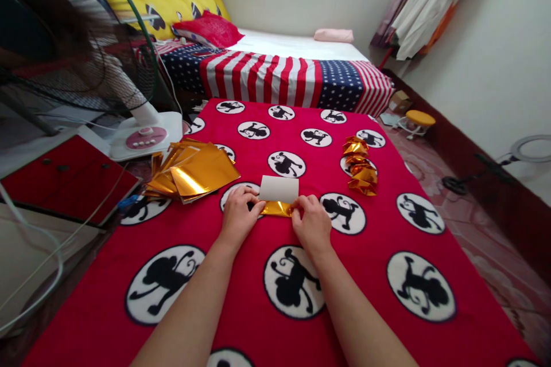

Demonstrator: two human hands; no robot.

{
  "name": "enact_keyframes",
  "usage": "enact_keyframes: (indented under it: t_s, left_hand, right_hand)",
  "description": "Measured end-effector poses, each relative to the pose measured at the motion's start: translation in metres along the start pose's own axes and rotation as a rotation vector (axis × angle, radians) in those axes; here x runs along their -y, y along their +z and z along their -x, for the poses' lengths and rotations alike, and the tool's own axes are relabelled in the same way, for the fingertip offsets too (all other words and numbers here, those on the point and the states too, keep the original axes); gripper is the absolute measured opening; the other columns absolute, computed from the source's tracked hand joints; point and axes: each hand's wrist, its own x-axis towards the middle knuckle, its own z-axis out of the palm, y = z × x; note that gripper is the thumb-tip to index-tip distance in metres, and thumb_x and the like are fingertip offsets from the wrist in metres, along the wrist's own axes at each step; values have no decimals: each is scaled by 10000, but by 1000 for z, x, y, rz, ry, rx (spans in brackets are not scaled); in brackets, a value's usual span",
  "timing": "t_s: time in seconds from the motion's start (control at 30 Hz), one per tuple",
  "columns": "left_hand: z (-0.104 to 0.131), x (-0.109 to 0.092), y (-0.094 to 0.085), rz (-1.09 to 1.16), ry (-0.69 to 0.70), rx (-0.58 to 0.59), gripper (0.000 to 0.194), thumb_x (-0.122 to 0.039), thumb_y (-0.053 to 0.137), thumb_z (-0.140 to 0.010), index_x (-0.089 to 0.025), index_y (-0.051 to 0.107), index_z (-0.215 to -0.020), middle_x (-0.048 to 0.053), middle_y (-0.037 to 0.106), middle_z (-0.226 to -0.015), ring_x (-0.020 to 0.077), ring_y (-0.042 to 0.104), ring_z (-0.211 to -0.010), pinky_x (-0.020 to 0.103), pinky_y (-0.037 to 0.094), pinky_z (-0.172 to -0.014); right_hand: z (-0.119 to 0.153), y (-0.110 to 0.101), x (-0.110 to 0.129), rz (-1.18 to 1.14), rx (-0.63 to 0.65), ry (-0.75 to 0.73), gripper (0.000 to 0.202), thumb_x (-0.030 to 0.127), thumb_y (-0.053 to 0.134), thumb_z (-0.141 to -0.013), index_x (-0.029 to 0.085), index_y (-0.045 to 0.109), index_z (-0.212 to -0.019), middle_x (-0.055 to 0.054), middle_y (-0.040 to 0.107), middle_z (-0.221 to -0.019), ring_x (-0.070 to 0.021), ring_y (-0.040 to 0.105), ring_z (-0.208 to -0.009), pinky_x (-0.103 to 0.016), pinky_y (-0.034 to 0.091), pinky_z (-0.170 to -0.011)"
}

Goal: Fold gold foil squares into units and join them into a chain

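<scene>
Between my hands a sheet of gold foil paper lies on the red cloth, its white side up and its near edge folded over to show a shiny gold strip. My left hand pinches the left end of that strip with thumb and fingers. At the right end, my right hand holds the fold in the same way. To the left lies a loose pile of flat gold foil sheets. A row of folded gold foil pieces rests to the right.
The red cloth with monkey prints covers the work surface. A fan stands at the left beside a red panel. Beyond is a bed with a flag-patterned cover. A yellow stool stands on the floor at right.
</scene>
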Motion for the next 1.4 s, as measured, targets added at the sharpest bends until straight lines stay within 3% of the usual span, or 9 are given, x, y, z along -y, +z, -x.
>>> enact_keyframes:
  t_s: [0.23,0.4,0.63,0.73,0.87,0.97,1.1,1.3,1.4]
  left_hand:
    - [1,-9,-1,-61,-26,-27,145,-212,728,-721,-206,583,-708,27,640,-856,224,581,-895,363,463,-830]
    - [1,-11,-2,-86,-7,6,26,-216,696,-763,-234,680,-754,25,643,-897,228,572,-937,369,445,-863]
    - [3,-17,-1,-128,-26,-16,83,-318,694,-778,-251,737,-755,36,642,-919,234,574,-943,379,447,-866]
    - [5,-25,-1,-165,-53,-31,179,-424,753,-717,-249,724,-740,46,636,-933,259,569,-956,398,445,-852]
    - [8,-28,0,-181,-52,-25,242,-450,799,-653,-249,712,-757,51,631,-973,283,560,-996,420,434,-878]
    - [8,-23,0,-166,-32,-11,245,-433,810,-636,-256,714,-776,50,626,-990,284,557,-1007,418,435,-890]
    - [7,-18,-2,-149,-30,25,228,-381,813,-637,-264,723,-810,43,629,-1009,278,562,-1007,416,442,-903]
    - [5,-10,-5,-135,-15,87,182,-260,772,-672,-266,730,-850,39,641,-1032,268,573,-1007,417,457,-898]
    - [4,-6,-7,-130,15,116,186,-224,746,-686,-273,734,-865,36,642,-1037,264,572,-1018,416,457,-907]
  right_hand:
    - [1,-1,1,-11,7,0,109,168,546,-849,223,635,-880,-3,567,-890,-135,546,-776,-252,312,-625]
    - [1,1,-1,-35,16,-6,138,160,536,-855,233,652,-873,2,569,-879,-131,544,-756,-250,307,-612]
    - [-1,-4,4,-29,20,33,166,145,510,-849,211,663,-850,-21,602,-904,-144,571,-778,-262,331,-640]
    - [-1,-4,9,10,16,52,117,248,544,-866,206,650,-845,-28,600,-894,-155,570,-764,-272,328,-639]
    - [0,0,13,57,-17,45,294,488,629,-822,197,625,-862,-36,587,-892,-184,577,-798,-283,348,-671]
    - [2,3,14,67,-22,36,332,510,663,-788,196,613,-884,-40,581,-904,-196,578,-836,-293,366,-711]
    - [4,2,13,45,-8,32,305,458,691,-765,198,603,-899,-41,579,-922,-203,572,-877,-293,376,-737]
    - [1,-3,1,-66,72,39,134,246,643,-779,219,643,-910,-22,590,-943,-171,580,-850,-275,385,-724]
    - [-1,-6,-4,-137,116,43,195,133,572,-774,226,667,-916,-18,603,-950,-161,593,-862,-264,398,-723]
